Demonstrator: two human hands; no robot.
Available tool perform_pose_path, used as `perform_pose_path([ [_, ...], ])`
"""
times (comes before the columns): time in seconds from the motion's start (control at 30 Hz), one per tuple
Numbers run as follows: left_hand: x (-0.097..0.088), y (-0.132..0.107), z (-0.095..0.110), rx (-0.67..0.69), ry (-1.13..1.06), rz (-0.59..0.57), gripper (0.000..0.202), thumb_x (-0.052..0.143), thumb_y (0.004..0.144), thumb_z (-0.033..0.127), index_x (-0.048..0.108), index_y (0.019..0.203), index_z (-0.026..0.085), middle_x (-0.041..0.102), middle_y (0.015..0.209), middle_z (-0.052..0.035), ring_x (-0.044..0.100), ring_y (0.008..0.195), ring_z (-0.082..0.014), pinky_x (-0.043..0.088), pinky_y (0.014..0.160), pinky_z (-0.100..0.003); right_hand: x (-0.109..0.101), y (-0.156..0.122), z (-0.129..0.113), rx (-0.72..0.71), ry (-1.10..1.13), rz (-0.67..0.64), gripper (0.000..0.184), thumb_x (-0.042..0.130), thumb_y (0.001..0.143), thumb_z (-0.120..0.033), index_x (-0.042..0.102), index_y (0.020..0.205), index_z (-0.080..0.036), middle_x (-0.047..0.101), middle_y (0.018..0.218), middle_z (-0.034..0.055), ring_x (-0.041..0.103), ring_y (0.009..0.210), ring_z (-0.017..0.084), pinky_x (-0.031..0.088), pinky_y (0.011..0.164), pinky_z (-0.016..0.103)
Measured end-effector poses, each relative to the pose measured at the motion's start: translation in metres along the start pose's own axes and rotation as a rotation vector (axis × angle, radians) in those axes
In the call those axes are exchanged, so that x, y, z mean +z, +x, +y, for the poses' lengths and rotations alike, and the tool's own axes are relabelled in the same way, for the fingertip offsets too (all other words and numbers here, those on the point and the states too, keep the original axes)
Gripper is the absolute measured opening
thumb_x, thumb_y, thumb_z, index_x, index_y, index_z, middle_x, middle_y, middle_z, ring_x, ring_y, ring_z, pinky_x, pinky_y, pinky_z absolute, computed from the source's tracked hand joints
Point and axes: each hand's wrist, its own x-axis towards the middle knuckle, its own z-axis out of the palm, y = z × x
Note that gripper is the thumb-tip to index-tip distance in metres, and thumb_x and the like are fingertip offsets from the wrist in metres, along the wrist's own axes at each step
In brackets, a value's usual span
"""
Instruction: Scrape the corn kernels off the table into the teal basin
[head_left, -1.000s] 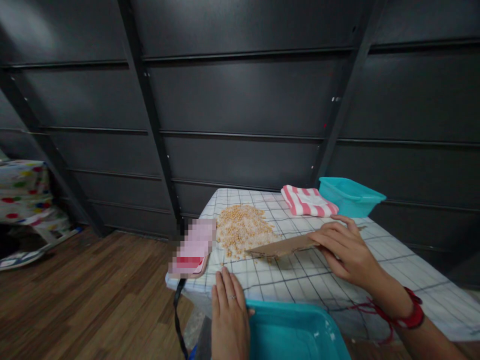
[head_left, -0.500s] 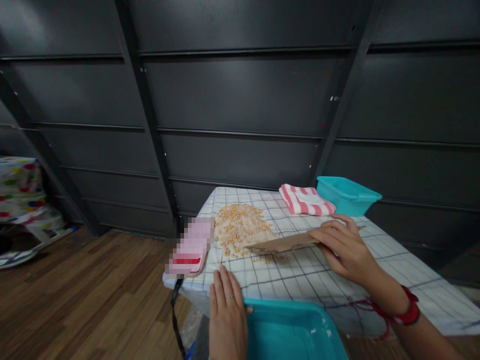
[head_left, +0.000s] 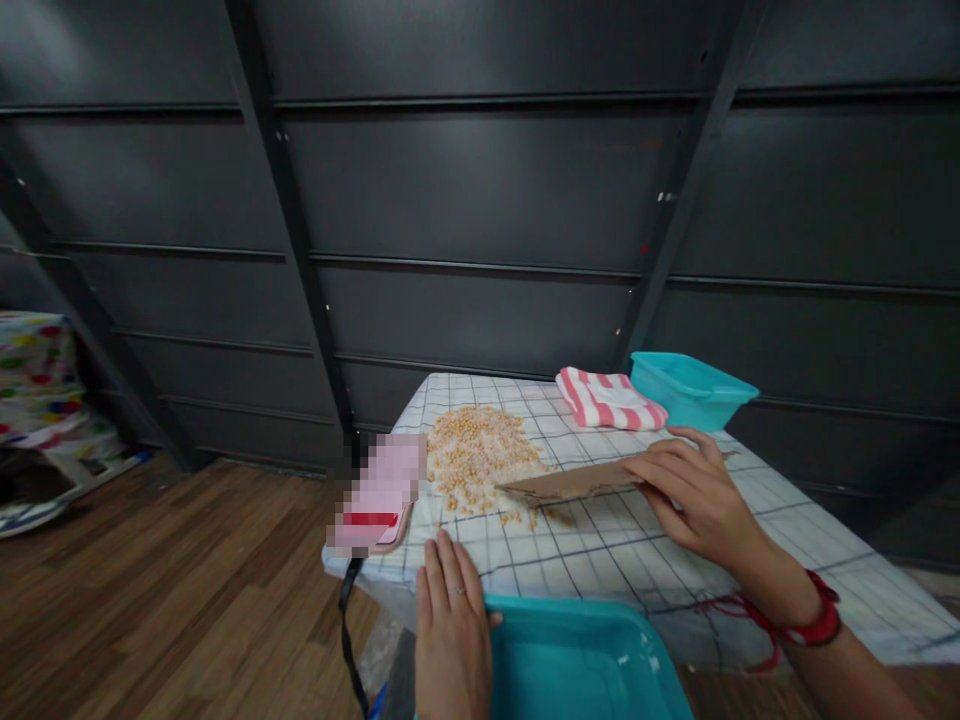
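Observation:
My right hand [head_left: 694, 495] grips a flat brown piece of cardboard [head_left: 577, 482] by its right end, tilted with its far end at the near right edge of a pile. That pile of yellow soybeans mixed with whitish grains [head_left: 484, 450] lies spread on a checked tablecloth [head_left: 600, 545]. A few loose beans lie just in front of it. My left hand [head_left: 454, 620] is palm down at the table's front edge, fingers stretched out flat, its thumb at the left rim of a teal basin [head_left: 585, 610]. The basin sits below the table edge; its inside shows no contents.
A pink phone-like item [head_left: 382, 490], partly pixelated, lies at the table's left edge with a black strap [head_left: 346, 620] hanging down. Toward the back are a folded pink-striped towel [head_left: 611, 400] and a second teal basin [head_left: 690, 390]. A dark panelled wall [head_left: 480, 190] stands behind.
My right hand and the cardboard have shifted very slightly to the right, drawing away from the pile a little. My left hand stays in place at the basin.

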Motion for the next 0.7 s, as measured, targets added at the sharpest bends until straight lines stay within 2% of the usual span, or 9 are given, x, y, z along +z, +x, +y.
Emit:
perform_pose_path([
  [0.23,-0.005,0.002,0.000,0.029,0.035,-0.018,0.053,0.060,0.067,0.021,0.058,0.116,0.001,0.053,0.127,-0.0268,0.052,0.116,-0.0382,0.050,0.091,-0.049,0.004,-0.001,-0.004,-0.004,0.006,-0.023,0.032,0.043,0.078,-0.003,0.054,0.101,-0.023,0.066,0.077,0.0006,0.056,0.074,0.018,0.038,0.084,0.045],
  [0.37,-0.004,0.000,0.000,0.007,0.025,-0.041,0.048,0.054,0.072,0.020,0.058,0.118,0.006,0.053,0.131,-0.0215,0.049,0.120,-0.0346,0.048,0.094,-0.048,-0.006,-0.005,-0.009,-0.017,0.038,-0.056,0.034,0.043,0.078,-0.003,0.054,0.103,-0.023,0.067,0.081,0.0010,0.058,0.075,0.018,0.037,0.086,0.046],
  [0.5,-0.004,0.000,0.001,0.029,0.087,-0.063,0.049,0.053,0.072,0.020,0.057,0.119,0.005,0.052,0.131,-0.0228,0.049,0.120,-0.0355,0.047,0.094,-0.049,-0.010,-0.005,-0.009,-0.022,0.040,-0.070,0.033,0.044,0.078,-0.003,0.055,0.102,-0.022,0.068,0.083,0.0010,0.058,0.076,0.018,0.038,0.087,0.046],
  [0.6,-0.004,0.000,0.001,0.022,0.049,-0.066,0.048,0.052,0.073,0.019,0.057,0.119,0.007,0.052,0.131,-0.0212,0.048,0.121,-0.0348,0.047,0.094,-0.049,-0.007,-0.003,-0.008,-0.024,0.016,-0.058,0.031,0.044,0.078,-0.003,0.054,0.101,-0.021,0.067,0.080,0.0016,0.057,0.075,0.018,0.038,0.086,0.046],
  [0.7,-0.005,0.001,0.000,-0.001,-0.017,-0.077,0.049,0.053,0.073,0.017,0.056,0.120,0.005,0.051,0.132,-0.0233,0.047,0.122,-0.0358,0.046,0.095,-0.049,-0.004,-0.002,-0.008,-0.041,0.004,-0.075,0.030,0.044,0.077,-0.002,0.054,0.099,-0.019,0.067,0.079,0.0026,0.057,0.074,0.018,0.038,0.085,0.046],
])
